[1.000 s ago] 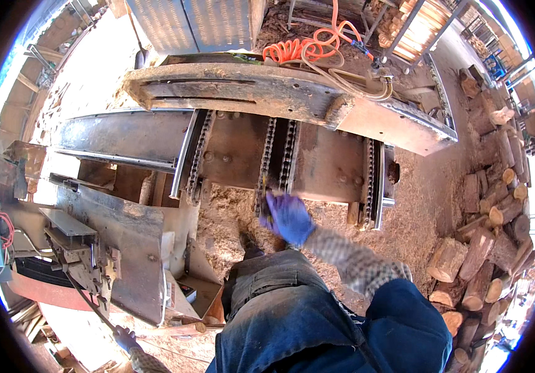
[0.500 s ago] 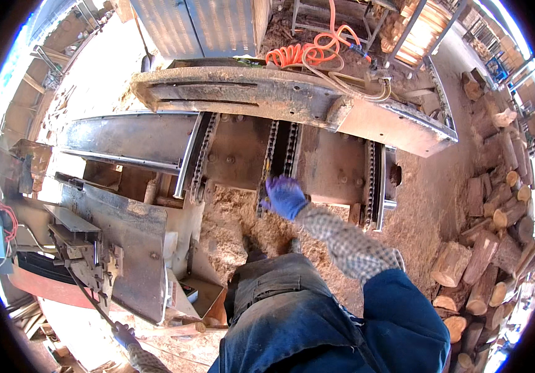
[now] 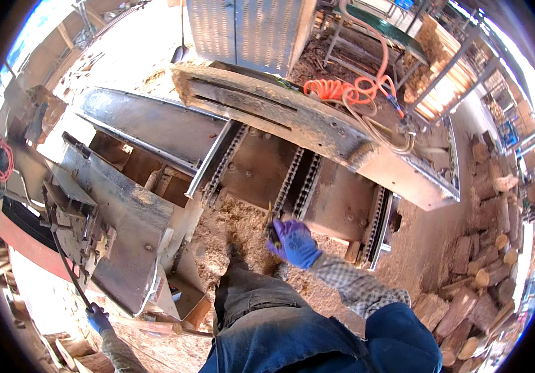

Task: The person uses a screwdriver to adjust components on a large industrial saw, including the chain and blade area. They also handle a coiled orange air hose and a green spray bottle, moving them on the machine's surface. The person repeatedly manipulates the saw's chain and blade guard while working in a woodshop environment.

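Observation:
My left hand (image 3: 98, 318), in a blue glove, is closed round the lower end of a long dark lever (image 3: 72, 273) at the lower left. The lever rises to a metal bracket (image 3: 72, 214) on the machine. My right hand (image 3: 297, 242), in a purple-blue glove, is closed in front of the middle chain (image 3: 308, 183). A thin, dark and yellowish piece (image 3: 272, 227) shows at its fingertips, too small to name. Around it are flat rusty steel plates (image 3: 252, 171), with another chain (image 3: 224, 161) to the left and a third chain (image 3: 374, 217) to the right.
A thick steel beam (image 3: 267, 115) crosses behind the chains. An orange coiled hose (image 3: 333, 90) lies behind it. Split logs (image 3: 460, 311) are piled at the right. Sawdust (image 3: 214, 233) covers the ground by my feet. A blue metal cabinet (image 3: 249, 37) stands at the back.
The view has turned, so the machine sits slanted. My right hand has drawn back toward my body from the chain's near end. My left hand keeps hold of the lever.

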Motion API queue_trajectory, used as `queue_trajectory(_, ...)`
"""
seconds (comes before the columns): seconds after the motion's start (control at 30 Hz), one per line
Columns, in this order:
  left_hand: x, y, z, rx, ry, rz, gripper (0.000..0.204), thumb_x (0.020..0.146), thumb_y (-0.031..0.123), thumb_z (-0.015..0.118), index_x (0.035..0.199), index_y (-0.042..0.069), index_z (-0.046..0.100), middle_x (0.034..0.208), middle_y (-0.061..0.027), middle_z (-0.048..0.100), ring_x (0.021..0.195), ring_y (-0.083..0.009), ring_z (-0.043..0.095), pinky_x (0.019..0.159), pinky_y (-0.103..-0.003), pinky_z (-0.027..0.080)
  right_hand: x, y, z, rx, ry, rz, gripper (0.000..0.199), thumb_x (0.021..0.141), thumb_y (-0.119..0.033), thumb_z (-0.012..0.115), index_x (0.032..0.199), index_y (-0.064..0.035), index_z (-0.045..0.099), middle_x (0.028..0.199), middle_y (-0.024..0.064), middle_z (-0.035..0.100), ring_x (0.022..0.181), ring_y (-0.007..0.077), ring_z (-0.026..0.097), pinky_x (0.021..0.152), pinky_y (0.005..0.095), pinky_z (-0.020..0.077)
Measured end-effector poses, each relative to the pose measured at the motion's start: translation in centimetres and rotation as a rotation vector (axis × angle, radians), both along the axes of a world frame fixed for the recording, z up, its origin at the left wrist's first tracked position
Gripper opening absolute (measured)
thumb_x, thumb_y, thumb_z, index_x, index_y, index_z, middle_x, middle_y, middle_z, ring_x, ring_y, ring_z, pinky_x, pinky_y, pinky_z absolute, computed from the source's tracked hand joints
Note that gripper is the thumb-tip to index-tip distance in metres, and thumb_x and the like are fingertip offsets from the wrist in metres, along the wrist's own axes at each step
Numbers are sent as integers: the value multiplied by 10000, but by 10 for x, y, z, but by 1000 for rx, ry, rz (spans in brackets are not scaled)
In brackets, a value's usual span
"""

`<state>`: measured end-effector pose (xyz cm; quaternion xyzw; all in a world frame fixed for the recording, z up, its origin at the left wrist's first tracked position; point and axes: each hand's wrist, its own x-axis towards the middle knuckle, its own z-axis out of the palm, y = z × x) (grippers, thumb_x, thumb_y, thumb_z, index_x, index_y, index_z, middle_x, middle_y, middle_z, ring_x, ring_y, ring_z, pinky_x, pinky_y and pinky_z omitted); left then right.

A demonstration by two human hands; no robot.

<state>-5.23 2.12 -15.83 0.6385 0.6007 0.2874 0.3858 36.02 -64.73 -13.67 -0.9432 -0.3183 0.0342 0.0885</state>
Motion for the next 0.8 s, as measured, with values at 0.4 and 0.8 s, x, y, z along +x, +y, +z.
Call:
queue_trajectory(0.4,-3,-51,20,67,-25,4,183,1020,157,606,1171,53,613,902,-27,606,694,-101,572,541,-235,479,289,172,-20,-250,-155,107,741,893,-575,691,1334,9,569,1068,181,703,1028,344,682,880,513,542)
queue_trajectory(0.8,-3,-69,26,80,9,5,252,1057,196,606,1242,25,613,908,-21,609,758,-99,575,611,-250,480,346,204,-53,-410,-197,65,845,898,-648,662,1397,27,562,1110,241,708,1017,380,698,874,500,561)
